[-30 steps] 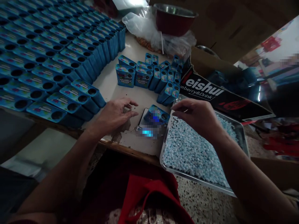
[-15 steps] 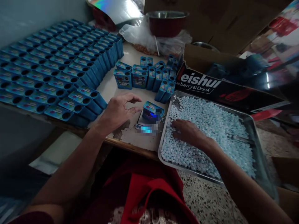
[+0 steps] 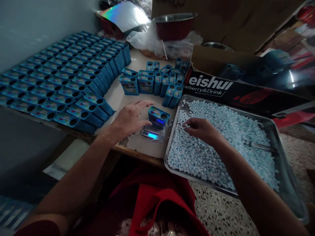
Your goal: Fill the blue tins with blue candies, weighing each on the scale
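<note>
A blue candy tin [image 3: 157, 114] with a round hole in its top stands on a small digital scale [image 3: 145, 133] whose display is lit; blurred blocks cover part of the display. My left hand [image 3: 128, 118] is open just left of the tin, thumb and fingers apart, the fingertips close to it. Over the left part of a metal tray [image 3: 169, 165] full of pale blue and white candies [image 3: 221, 144], my right hand [image 3: 203, 129] is closed in a pinch. White candies show at its fingertips.
Many blue tins [image 3: 61, 78] stand in rows on the left. Several more tins [image 3: 157, 82] stand behind the scale. A black cardboard box [image 3: 226, 88] is beyond the tray. A scoop handle [image 3: 261, 146] lies in the candies. A red bowl [image 3: 174, 28] rests at the back.
My right hand has risen slightly from among the candies, its fingertips now pinched on some. My left hand has shifted a little right, and its fingers reach further past the tin's edge.
</note>
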A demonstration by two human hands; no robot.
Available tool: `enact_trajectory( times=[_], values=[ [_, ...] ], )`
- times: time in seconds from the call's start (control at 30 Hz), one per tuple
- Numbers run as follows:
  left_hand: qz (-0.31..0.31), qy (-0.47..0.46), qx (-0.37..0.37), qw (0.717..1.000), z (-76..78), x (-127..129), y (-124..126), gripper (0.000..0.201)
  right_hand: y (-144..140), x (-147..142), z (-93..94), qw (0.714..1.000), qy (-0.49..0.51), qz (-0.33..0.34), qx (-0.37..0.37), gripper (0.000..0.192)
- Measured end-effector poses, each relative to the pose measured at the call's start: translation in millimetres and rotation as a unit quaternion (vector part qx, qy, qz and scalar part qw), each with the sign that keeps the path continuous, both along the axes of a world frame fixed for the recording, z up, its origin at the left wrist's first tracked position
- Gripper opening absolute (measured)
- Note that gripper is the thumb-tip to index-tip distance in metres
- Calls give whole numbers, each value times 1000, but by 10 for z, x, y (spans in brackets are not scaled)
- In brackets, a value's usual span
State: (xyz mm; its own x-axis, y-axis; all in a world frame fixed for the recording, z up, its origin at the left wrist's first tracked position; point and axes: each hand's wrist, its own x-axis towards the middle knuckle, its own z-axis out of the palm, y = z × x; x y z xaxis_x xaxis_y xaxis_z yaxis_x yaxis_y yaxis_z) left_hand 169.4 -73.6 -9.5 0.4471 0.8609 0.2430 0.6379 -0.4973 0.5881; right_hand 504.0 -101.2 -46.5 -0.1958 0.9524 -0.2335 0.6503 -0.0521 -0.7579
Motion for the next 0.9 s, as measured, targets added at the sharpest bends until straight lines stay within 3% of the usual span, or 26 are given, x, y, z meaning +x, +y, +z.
enact_trajectory(
  times=[0.13, 0.23, 0.33, 0.47, 0.57, 0.7, 0.8, 0.9],
  values=[
    [-53, 49, 36, 997, -53, 152, 76, 79, 42, -26, 2, 999, 32, 13, -23, 26],
    [-148, 118, 68, 980, -54, 341, 159, 57, 18, -47, 0, 994, -75, 63, 52, 23],
    [-150, 193, 72, 967, 77, 308, 351, 38, -27, 0, -2, 974, -164, 77, 135, 26],
    [-39, 247, 94, 964, 395, -325, 779, 45, -20, 115, 104, 972, -165, 72, 150, 27],
    [-26, 288, 67, 955, 501, -962, 1106, 46, 104, 73, 239, 976, -130, 72, 156, 25],
    [-45, 341, 19, 939, 364, -1453, 1198, 46, 476, -373, 407, 970, -92, 77, 210, 16],
    [-19, 380, 19, 925, 148, -1452, 982, 42, 871, -976, 507, 957, -103, 88, 255, 15],
    [38, 391, 72, 917, -86, -1296, 725, 37, 1294, -1636, 528, 919, -228, 122, 299, 27]
  ],
)
